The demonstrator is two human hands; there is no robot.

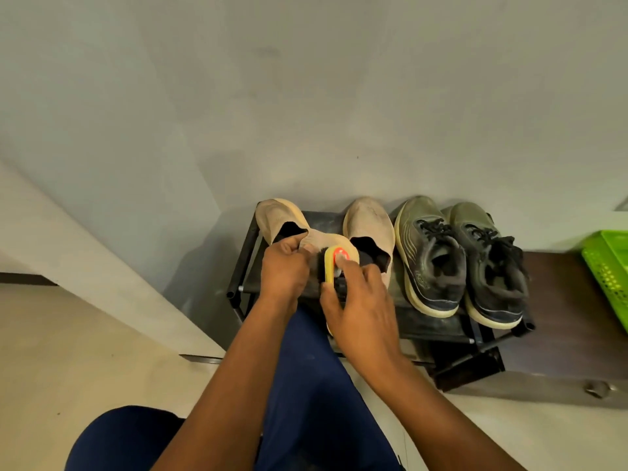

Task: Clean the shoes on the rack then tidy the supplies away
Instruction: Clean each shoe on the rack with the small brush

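Observation:
My left hand grips a beige slip-on shoe at its opening, holding it tilted above the left end of the black shoe rack. My right hand holds a yellow brush with an orange spot and dark bristles, pressed against the heel side of that shoe. The second beige slip-on stands on the rack's top shelf just right of the brush. A pair of dark olive lace-up sneakers sits on the right half of the shelf.
A green perforated plastic basket stands on a dark low surface at the right edge. A grey wall runs behind the rack. My knees in dark blue trousers are in front of the rack, with pale floor to the left.

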